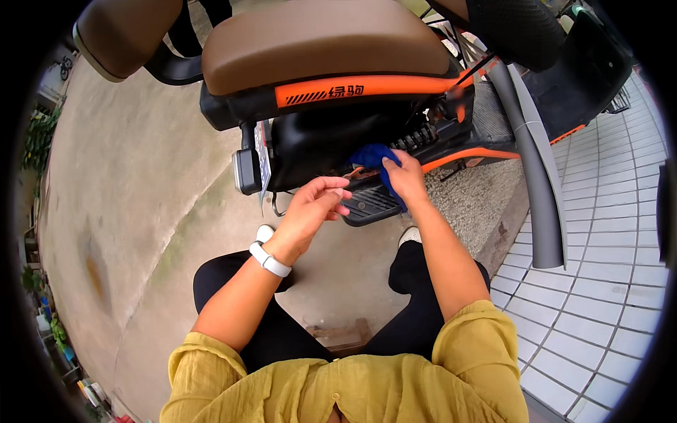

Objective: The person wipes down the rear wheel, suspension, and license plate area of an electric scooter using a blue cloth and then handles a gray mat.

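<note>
My right hand (404, 177) grips a bunched blue cloth (373, 156) low on the side of an electric scooter. Part of the cloth hangs over the ribbed black footrest (367, 206). Just left of that footrest is my left hand (317, 203), its fingers loosely curled and apart with nothing visible in them. A pale band circles my left wrist. Above both hands run the scooter's orange side trim (370, 91), which bears writing, and its brown seat (325, 45). A coil-spring shock absorber (415, 140) sits behind the cloth, and a black rear fender (312, 143) lies to its left.
A brown padded backrest (127, 31) sticks out at upper left. The grey front leg shield (534, 174) reaches down on the right, near a white-tiled surface (587, 248) with a raised edge. Concrete ground (148, 158) spreads left. Someone's dark-clothed legs (193, 26) are behind the scooter.
</note>
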### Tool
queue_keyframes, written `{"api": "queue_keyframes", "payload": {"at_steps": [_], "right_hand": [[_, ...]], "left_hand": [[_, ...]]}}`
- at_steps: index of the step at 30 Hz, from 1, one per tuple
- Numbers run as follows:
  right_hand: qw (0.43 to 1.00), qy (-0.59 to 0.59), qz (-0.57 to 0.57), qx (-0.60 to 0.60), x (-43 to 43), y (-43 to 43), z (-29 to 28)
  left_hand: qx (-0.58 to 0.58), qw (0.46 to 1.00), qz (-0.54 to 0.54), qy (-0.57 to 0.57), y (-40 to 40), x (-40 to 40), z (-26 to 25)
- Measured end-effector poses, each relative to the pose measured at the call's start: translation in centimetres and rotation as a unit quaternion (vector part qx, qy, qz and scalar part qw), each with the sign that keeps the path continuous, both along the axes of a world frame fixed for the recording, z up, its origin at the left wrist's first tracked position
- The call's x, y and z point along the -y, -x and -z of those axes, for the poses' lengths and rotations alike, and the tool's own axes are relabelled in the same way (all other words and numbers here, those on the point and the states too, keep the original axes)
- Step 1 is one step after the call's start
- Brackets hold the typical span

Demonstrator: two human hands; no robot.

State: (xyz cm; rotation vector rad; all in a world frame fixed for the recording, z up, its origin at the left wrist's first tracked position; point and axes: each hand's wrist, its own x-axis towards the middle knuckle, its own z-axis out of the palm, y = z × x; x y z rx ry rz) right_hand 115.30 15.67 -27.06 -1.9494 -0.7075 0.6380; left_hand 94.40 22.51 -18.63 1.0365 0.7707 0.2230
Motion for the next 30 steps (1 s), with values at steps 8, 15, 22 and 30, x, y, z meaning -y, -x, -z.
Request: {"api": "queue_keyframes", "payload": {"at_steps": [8, 15, 22, 30], "right_hand": [[0.968, -0.07, 0.124, 0.205, 2.6, -2.7, -4.1], [0.94, 0.195, -0.075, 0.269, 4.4, 1.1, 2.8], [0.906, 0.214, -0.242, 0.272, 3.0, 4.9, 1.1], [0.903, 0.089, -0.314, 0.278, 1.3, 9.0, 0.7]], "left_hand": [[-0.005, 0.996, -0.087, 0.006, 1.0, -1.0, 0.1], [0.005, 0.994, -0.102, 0.048, 0.2, -0.9, 0.2], [-0.003, 0.996, -0.085, 0.038, 0.5, -0.4, 0.3], [0.003, 0.995, -0.096, 0.041, 0.5, -0.8, 0.7]]}}
